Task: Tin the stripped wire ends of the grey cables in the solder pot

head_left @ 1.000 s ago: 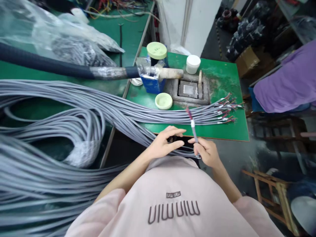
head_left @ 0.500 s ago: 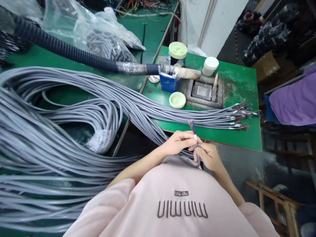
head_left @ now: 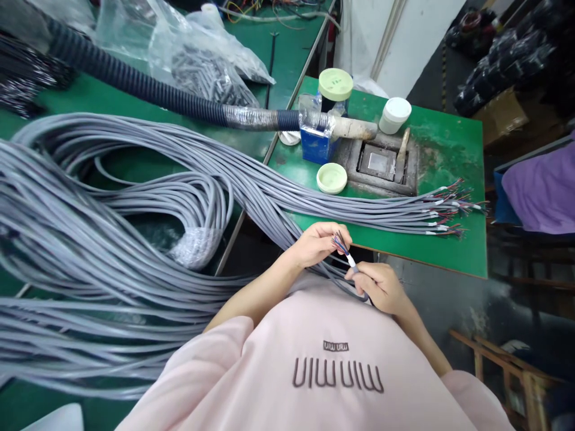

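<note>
My right hand [head_left: 381, 286] is closed around a grey cable [head_left: 354, 269] just below its white band [head_left: 351, 260]. Beyond the band, thin red, blue and dark wires [head_left: 342, 244] fan out of the cable's end. My left hand [head_left: 320, 244] has its fingers curled at these wires, thumb and fingertips pinching towards them; its fingertips are partly hidden. Behind my hands, a bundle of similar grey cables [head_left: 314, 205] runs across the green table, with banded ends and bare coloured wires [head_left: 453, 206] near its right side.
Large coils of grey cable [head_left: 90, 239] fill the left. On the green table [head_left: 449, 143] stand a soldering pot [head_left: 380, 163] with a brush-like stick, a white jar [head_left: 395, 115], a green-lidded jar [head_left: 335, 85] and a loose lid [head_left: 332, 178]. A ribbed hose [head_left: 148, 84] crosses above.
My left hand has shifted from the cable near the white band up to the loose wires. The cable end now tilts leftward, and the wires are more spread. My right hand still holds the cable.
</note>
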The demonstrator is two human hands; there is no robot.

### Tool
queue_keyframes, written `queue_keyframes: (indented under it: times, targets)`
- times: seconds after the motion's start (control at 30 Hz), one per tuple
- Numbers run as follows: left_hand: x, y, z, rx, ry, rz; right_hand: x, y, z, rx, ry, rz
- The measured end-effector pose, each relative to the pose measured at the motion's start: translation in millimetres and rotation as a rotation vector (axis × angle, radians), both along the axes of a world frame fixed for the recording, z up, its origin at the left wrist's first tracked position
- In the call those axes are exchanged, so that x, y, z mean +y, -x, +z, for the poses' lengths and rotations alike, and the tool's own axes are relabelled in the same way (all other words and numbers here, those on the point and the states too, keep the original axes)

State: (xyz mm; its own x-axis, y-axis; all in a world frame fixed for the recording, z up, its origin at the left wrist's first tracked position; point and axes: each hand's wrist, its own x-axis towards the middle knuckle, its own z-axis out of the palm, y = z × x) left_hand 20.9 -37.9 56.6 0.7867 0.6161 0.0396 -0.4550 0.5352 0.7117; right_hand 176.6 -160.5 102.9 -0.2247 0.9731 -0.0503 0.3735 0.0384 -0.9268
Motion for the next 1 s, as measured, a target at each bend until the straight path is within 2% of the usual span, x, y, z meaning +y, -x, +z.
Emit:
queue_keyframes:
  times: [0.23,0.3,0.4,0.5,0.6,0.77,0.87,1.0]
  targets:
    - [3,1,-0.9,-0.084,-0.094,-0.016,-1,-3,0.4,0.023,0.041,0.036]
    - [3,0,2.6,-0.076,-0.130,0.008,-1,-5,0.6,0.028,0.053,-0.001]
    - [1,-5,12.4,0.039,-0.153,0.055,1,-5,0.2,0.091,0.033,-0.160]
    - [-8,-16,19.7,0.155,-0.104,0.059,8,1,-1.2,0.127,-0.072,-0.357]
    - [-18,-28,17.3,0.181,-0.006,0.073,13,8,-4.1,0.020,-0.167,-0.523]
    - [-27,-41,8.6,0.209,0.088,0.215,20,7,-10.6,-0.104,-0.296,-0.667]
    - [-27,-43,10.6,0.222,0.082,0.326,25,3,-11.8,-0.128,-0.365,-0.679]
    - [-25,-42,15.6,0.260,0.016,0.429,32,1,-9.4,-0.226,-0.438,-0.610]
